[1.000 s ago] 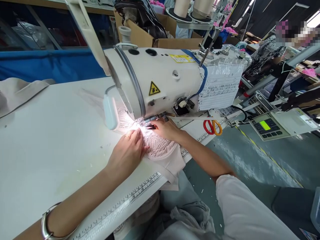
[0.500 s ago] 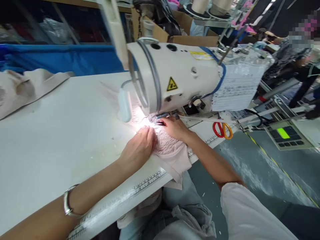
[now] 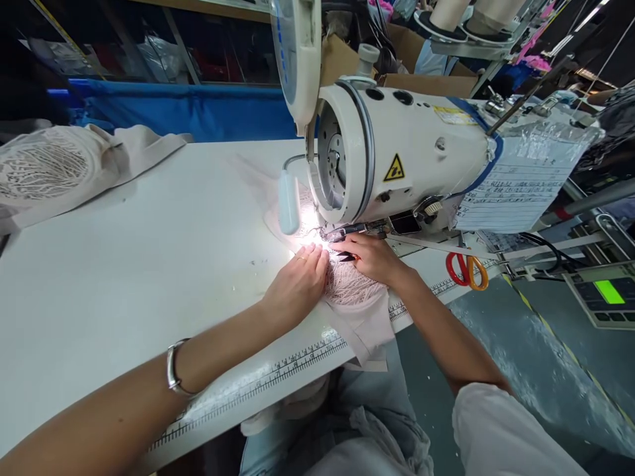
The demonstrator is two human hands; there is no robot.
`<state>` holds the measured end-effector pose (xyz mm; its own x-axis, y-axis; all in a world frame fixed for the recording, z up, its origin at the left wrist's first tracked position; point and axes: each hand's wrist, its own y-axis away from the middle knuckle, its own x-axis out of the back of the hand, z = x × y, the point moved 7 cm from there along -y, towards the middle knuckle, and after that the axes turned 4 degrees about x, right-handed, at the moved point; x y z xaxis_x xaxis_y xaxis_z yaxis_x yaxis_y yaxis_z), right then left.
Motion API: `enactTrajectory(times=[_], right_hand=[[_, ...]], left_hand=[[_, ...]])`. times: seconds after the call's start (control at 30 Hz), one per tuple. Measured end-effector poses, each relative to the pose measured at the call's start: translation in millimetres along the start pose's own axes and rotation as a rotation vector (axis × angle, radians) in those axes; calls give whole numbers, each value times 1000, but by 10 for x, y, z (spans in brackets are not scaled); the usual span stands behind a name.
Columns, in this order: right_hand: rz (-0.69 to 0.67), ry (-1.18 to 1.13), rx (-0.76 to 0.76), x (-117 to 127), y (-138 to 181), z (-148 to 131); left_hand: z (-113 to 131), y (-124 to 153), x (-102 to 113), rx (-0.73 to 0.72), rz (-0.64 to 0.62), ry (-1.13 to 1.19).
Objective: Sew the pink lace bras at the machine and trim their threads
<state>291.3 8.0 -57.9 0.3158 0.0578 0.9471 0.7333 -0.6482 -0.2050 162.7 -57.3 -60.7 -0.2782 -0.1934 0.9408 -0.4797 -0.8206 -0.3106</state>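
Observation:
Pale pink lace fabric [image 3: 353, 285] lies under the sewing machine [image 3: 409, 155], with a plain band hanging over the table's front edge. My left hand [image 3: 300, 281] rests on the lace, fingers stretched out flat just left of the needle area. Small thread snips [image 3: 346, 256] with dark blades poke out of my right hand [image 3: 377, 259], which is closed around their handle and lies on the fabric beside the presser foot. Glare from the lamp [image 3: 288, 201] washes out the stitching spot and my fingertips there.
Another lace piece [image 3: 47, 165] lies at the table's far left. Red and orange scissors handles [image 3: 466, 270] hang at the right edge. A ruler strip [image 3: 297, 362] runs along the front edge. A control panel [image 3: 608, 294] sits at the right; a cardboard box [image 3: 431, 82] stands behind.
The whole view has shifted, so the machine and table appear further right. Both hands stay on the fabric near the needle, and the snips' blades show more clearly.

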Motion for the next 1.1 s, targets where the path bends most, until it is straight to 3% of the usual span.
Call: enactTrajectory(times=[0.57,1.1], right_hand=[[-30,24,-34,0,-10,-27],[-67,-19,-73,-37,-22,-32]], left_hand=[[-162,-77,88,-162,40,-86],[-463,-115,78,-120,-56,53]])
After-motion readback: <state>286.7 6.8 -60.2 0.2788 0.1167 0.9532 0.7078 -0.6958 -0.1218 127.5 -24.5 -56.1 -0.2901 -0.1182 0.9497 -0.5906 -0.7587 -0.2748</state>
